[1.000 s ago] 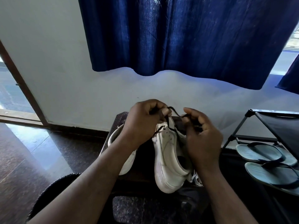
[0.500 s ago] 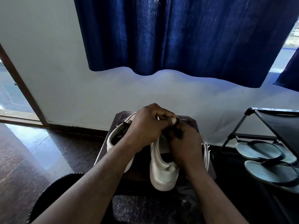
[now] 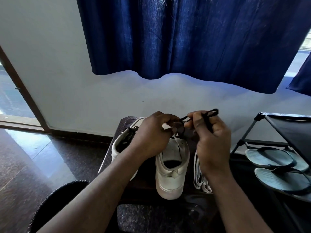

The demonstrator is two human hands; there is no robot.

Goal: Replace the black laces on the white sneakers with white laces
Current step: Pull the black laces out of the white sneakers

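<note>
The left hand and right hand hide the toes of the sneakers; the frame edge crops the sandals.

Two white sneakers out there; one black lace in view; one bundle of white laces, strands too bunched to count; two hands, left hand and right hand; two flip-flops; two blue curtains; one rack; one small table.

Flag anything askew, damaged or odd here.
Nothing stands out. The left hand and right hand pinch the black lace above a sneaker, as expected; white laces lie bunched beside it.
</note>
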